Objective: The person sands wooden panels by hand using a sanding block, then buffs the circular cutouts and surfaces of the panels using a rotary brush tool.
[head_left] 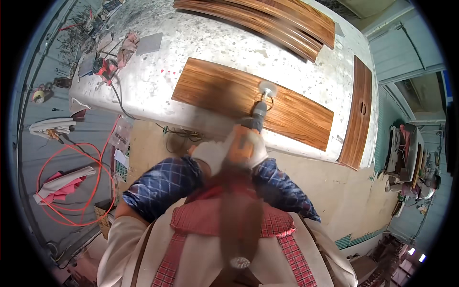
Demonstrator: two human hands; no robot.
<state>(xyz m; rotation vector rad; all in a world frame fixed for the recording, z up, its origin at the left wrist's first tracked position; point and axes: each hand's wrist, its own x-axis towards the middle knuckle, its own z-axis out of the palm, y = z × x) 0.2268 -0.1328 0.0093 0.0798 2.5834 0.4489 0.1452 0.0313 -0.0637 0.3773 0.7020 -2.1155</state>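
Observation:
Both my hands wear whitish gloves and are closed on an orange and dark power drill (241, 146), partly blurred. My left hand (211, 154) is at the drill's left side, with its fingers partly hidden. Against the right side of the body rests my right hand (259, 150). The drill's dark chuck points away from me, over a brown wood-grain panel (301, 117) lying flat on the pale, spotted table (210, 43). Just beyond the chuck is a pale round spot (267, 88) at the panel; I cannot tell whether it is a disc or a hole.
Several long wood-grain boards (267, 24) are stacked at the table's far side. Another panel (356, 115) with a small oval mark lies at the right. Far left are a red-handled tool (106, 69) with a cord and a grey square sheet (149, 43). An orange hose (40, 184) hangs coiled at left.

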